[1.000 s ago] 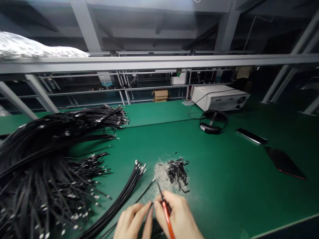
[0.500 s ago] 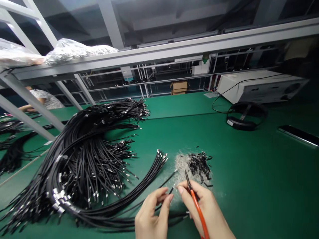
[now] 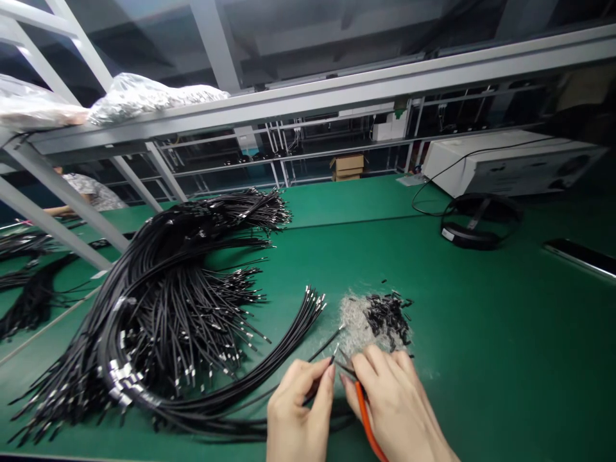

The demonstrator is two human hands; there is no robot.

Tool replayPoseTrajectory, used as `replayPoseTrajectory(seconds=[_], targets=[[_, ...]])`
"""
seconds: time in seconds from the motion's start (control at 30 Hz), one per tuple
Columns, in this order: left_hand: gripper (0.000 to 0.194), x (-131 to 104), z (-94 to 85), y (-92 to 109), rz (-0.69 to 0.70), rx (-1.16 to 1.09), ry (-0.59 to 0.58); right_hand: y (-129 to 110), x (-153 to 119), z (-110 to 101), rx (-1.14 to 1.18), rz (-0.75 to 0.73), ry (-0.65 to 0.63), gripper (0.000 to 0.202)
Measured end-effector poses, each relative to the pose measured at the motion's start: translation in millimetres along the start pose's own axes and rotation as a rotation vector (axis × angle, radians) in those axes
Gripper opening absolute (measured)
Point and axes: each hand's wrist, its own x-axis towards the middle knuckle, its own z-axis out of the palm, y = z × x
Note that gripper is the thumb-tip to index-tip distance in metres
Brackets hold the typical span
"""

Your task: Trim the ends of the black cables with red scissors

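Low in the middle, my left hand pinches a black cable just behind its end, and a pale tip sticks up past the fingers. Close on its right, my right hand is wrapped round a pointed metal tool with an orange handle; whether it is pliers or scissors I cannot tell. The tool's slim, slightly parted jaws point left, beside the cable tip; contact is unclear. Behind both hands lies a pile of short black cut pieces with clear, whitish scraps.
A large heap of black cables with silvery ends covers the left, with a curved bundle reaching toward my hands. Rightward are a black ring-shaped headset, a phone and a white box-shaped device. A person sits far left.
My right hand has turned over, knuckles now up, and the tool has swung from pointing up and away to pointing left at the cable tip. My left hand has shifted slightly right.
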Motion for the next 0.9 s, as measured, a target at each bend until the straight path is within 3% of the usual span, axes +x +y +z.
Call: replayPoseTrajectory(seconds=[0.43, 0.6, 0.67, 0.77, 0.9], targets=[[0.018, 1.3, 2.5, 2.9, -0.036, 0.036, -0.035, 5.7, 3.7, -1.2, -0.197, -0.15, -0.025, 0.028], [0.02, 0.6, 1.8, 5.9, -0.085, -0.014, -0.045, 11.4, 4.9, 0.0, -0.103, -0.188, 0.019, 0.031], [0.02, 1.5, 1.2, 8.1, -0.128, -0.071, -0.031, 14.1, 6.1, 0.1, 0.039, -0.119, 0.014, 0.029], [0.015, 2.3, -0.4, 9.3, -0.177, -0.148, -0.02, 13.9, 7.1, -3.1, 0.311, 0.134, -0.041, 0.021], [0.009, 0.1, -1.9, 6.1, -0.133, -0.131, -0.038, 5.6, 5.0, -11.3, 0.635, 0.343, -0.16, 0.028]])
